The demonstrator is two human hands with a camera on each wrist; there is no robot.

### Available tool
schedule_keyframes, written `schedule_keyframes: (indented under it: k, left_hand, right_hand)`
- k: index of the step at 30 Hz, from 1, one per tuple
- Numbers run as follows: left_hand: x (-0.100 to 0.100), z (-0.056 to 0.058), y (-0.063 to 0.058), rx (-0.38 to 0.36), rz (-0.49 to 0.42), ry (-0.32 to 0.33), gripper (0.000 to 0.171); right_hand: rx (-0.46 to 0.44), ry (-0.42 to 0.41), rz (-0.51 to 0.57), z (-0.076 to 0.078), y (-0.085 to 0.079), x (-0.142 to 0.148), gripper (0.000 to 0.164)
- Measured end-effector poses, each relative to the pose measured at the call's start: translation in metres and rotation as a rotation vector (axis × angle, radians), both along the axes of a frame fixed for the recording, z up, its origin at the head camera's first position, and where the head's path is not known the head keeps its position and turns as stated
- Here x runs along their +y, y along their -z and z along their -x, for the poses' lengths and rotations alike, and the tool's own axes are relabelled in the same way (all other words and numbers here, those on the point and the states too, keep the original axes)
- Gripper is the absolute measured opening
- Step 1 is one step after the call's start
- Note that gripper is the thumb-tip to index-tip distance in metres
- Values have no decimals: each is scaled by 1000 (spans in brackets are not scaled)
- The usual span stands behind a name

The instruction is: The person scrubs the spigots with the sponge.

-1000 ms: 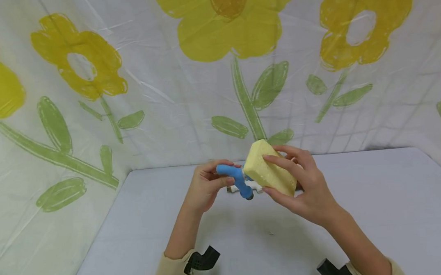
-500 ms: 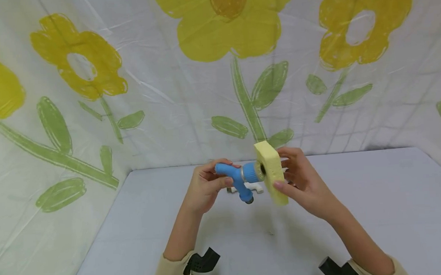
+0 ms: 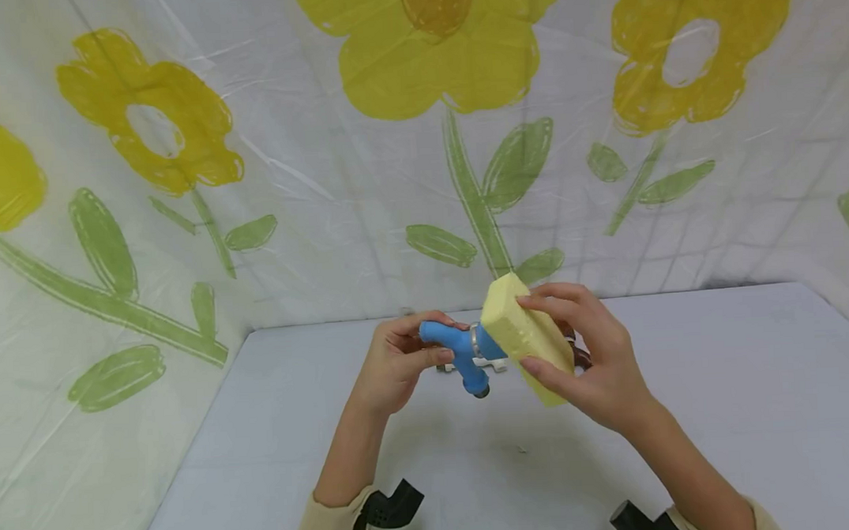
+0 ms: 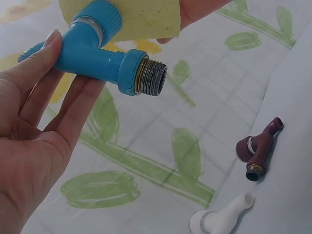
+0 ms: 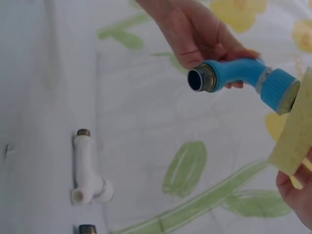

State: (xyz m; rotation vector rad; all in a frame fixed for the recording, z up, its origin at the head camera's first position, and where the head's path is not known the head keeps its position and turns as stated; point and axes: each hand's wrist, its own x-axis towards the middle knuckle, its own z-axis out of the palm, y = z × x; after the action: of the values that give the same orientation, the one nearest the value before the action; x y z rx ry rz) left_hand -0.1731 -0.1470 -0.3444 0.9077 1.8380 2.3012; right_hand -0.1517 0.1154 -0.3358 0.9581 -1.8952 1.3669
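Note:
My left hand (image 3: 396, 367) pinches a blue plastic tap (image 3: 459, 342) between thumb and fingers, above the table. The tap has a ribbed round knob (image 5: 279, 90) and a threaded metal end (image 4: 152, 78), seen in the wrist views. With my right hand (image 3: 603, 368) I grip a yellow sponge (image 3: 523, 332), its broad side against the knob's end. In the head view the sponge hides much of that knob. In the left wrist view only part of the sponge (image 4: 146, 19) shows, behind the tap.
On the table (image 3: 262, 462) behind the hands lie a white tap (image 5: 87, 168) and a dark maroon tap (image 4: 262, 148). A sheet printed with yellow flowers (image 3: 440, 51) hangs behind the table's back edge.
The sponge has turned nearly edge-on, baring the knob, then swung back to a tilt that covers it again, staying in my right hand. My left hand and the blue tap have barely shifted.

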Motion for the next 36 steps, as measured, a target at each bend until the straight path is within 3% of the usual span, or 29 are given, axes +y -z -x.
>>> schedule_keyframes:
  k: [2,4,8,16,26,32,36]
  left_hand:
    - [1,-1,-1,1,12,-10,50]
    - [1,-2,-2,0,15,-14,49]
    - [3,-1,-1,4,-25,11,33]
    - [8,2,3,16,-149,101,21]
    - [16,2,10,-46,-325,195,21]
    - [9,-1,17,-144,-368,127,19]
    - [-3,-1,21,-149,-360,88,23]
  right_hand:
    - [-56,-25,2,1,0,1,43]
    - [-122,-29,-5,1,1,2,52]
    - [-187,9,-27,3,3,3,59]
    - [-128,152,-80,15,10,7,61]
    - [-160,210,-105,18,12,17,58]
    - [-196,259,-157,19,20,36,58]
    - [-216,285,-177,19,27,52,58]
